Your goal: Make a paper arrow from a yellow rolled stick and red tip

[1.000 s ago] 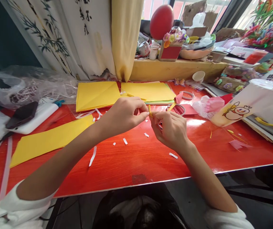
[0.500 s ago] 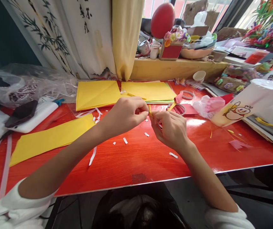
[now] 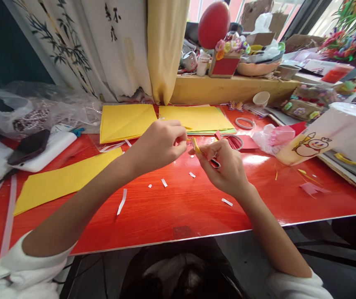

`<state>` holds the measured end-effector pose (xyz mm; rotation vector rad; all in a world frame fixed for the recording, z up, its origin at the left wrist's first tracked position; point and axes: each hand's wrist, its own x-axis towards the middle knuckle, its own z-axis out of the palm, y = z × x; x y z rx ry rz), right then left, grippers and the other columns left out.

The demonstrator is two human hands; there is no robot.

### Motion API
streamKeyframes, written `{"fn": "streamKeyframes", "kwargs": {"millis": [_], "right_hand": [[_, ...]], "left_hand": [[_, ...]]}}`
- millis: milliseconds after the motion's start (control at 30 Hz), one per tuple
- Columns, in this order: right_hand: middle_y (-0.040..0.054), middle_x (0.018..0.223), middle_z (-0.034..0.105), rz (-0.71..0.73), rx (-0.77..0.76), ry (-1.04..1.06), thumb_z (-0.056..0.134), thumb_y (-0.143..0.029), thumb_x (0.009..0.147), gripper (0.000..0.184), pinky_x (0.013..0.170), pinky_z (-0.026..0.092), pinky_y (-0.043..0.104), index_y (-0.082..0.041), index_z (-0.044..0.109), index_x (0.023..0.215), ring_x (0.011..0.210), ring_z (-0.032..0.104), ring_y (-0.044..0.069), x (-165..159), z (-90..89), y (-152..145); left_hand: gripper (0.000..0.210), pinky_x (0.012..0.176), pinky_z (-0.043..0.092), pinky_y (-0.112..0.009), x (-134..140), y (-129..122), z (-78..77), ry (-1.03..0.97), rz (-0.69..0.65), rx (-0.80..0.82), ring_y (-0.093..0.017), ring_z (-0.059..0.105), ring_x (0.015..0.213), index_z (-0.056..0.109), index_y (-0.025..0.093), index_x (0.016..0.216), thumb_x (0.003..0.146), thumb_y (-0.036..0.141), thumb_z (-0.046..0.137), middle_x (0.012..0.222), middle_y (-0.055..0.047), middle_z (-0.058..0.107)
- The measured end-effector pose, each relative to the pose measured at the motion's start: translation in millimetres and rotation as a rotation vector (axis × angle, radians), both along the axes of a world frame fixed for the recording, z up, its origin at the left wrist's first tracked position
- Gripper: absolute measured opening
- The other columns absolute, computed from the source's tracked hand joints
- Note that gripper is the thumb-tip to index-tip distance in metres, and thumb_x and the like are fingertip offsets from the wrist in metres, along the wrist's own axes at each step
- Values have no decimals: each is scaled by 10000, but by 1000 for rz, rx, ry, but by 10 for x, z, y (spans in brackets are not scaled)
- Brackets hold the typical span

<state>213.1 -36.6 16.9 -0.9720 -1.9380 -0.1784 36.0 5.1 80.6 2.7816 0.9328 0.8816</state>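
My right hand pinches a small folded yellow paper strip between thumb and fingertips. Under its curled fingers shows a dark loop with a pale rim, mostly hidden by the hand. To the left, my left hand is closed, thumb against the fingers, a small gap away from the strip. What its fingertips hold, if anything, I cannot make out. Behind the hands lie two stacks of yellow paper, a left stack and a right stack. A long yellow sheet lies beyond my left forearm.
White paper scraps dot the red table. At right, a drink cup leans near a pink plastic bag and a ring of tape. A phone rests on a white box at left.
My hands have drawn apart: the left moved slightly left and up, away from the yellow strip. The right keeps the strip, and the dark loop beneath it shows more clearly.
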Motion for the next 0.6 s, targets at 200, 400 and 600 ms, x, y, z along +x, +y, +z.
{"fn": "streamKeyframes", "kwargs": {"millis": [200, 400, 600], "right_hand": [[0, 718, 653, -5, 37, -7, 529, -115, 793, 214, 500, 398, 222, -220, 342, 788, 566, 590, 104, 12, -7, 17], [-30, 666, 624, -58, 166, -94, 530, -72, 747, 224, 477, 366, 206, -216, 365, 790, 499, 537, 87, 7, -13, 42], [-39, 629, 598, -109, 240, -165, 515, -66, 735, 209, 486, 352, 214, -216, 379, 786, 484, 504, 90, 6, -19, 56]], "left_hand": [[152, 618, 383, -239, -31, -42, 85, -15, -39, -107, -105, 546, 657, 649, 154, 719, 781, 197, 516, 700, -15, 642], [164, 578, 386, -233, -9, -39, 36, -41, -65, -203, -104, 557, 634, 671, 151, 725, 773, 206, 525, 688, -18, 657], [173, 535, 390, -219, 16, -38, -3, -64, -50, -256, -97, 555, 601, 682, 153, 725, 757, 171, 513, 679, -14, 658]]}}
